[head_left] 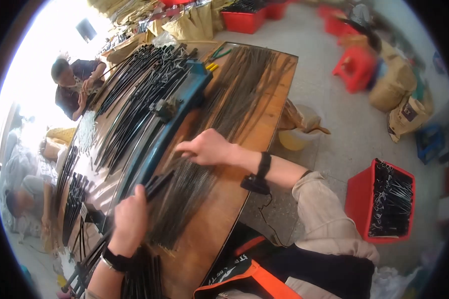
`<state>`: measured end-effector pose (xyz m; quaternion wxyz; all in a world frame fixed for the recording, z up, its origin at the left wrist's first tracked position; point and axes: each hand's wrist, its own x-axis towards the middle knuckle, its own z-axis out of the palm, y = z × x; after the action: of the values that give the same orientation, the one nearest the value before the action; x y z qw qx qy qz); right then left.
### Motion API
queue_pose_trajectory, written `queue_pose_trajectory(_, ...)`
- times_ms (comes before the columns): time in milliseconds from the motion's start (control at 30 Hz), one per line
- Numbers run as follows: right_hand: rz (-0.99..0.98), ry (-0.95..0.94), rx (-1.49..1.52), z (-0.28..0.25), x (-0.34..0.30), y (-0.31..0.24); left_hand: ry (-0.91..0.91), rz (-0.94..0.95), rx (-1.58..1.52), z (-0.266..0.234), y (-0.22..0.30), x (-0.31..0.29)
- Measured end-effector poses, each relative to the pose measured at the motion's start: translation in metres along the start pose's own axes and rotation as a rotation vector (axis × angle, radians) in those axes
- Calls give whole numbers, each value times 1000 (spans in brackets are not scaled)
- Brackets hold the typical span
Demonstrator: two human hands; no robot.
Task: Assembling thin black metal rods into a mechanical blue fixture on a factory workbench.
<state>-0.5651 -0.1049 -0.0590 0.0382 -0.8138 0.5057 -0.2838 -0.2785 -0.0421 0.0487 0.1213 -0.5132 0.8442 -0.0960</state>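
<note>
Black rods (160, 184), slim and smeared by motion blur, slant up from the left hand (129, 219), over the near half of the wooden table (222, 204) and just beside the near end of a long blue rail (177, 107). Their long axis runs from lower left to upper right in the view, with the free end pointing away from the body, toward the space below the right hand (209, 148). That lean is flatter than the rail's.

The left hand is closed round them, thumb uppermost, probably because a grip near one end leaves most of the length exposed. The right hand has its fingers curled in and the index finger reaching leftward; whether it pinches a thin rod there, I cannot tell.

Loose wire-thin rods (242, 74) lie roughly parallel on the wood, along the right side of the rail, presumably so that they don't tangle and are easy to reach. Beyond the rail, black-ended shafts (129, 107) are stacked side by side, much in its direction; the rail seems to serve as a divider between the two groups. A metal clamp (167, 109) sits on it, and green-handled pliers (223, 53) rest near the table's far edge, apparently set aside from the busy area.
</note>
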Motion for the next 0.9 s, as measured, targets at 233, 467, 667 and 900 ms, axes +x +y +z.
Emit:
queue_pose_trajectory(233, 19, 275, 3, -13, 7, 102, 28, 65, -62, -14, 17, 34)
queue_pose_trajectory(467, -297, 529, 219, -29, 29, 71, 34, 49, -177, -17, 20, 36)
queue_pose_trajectory(667, -226, 482, -2, -22, 30, 128, 41, 75, -176, -17, 14, 46)
queue_pose_trajectory(900, -272, 762, -77, -47, 23, 95, 9, 90, -175, -14, 11, 32)
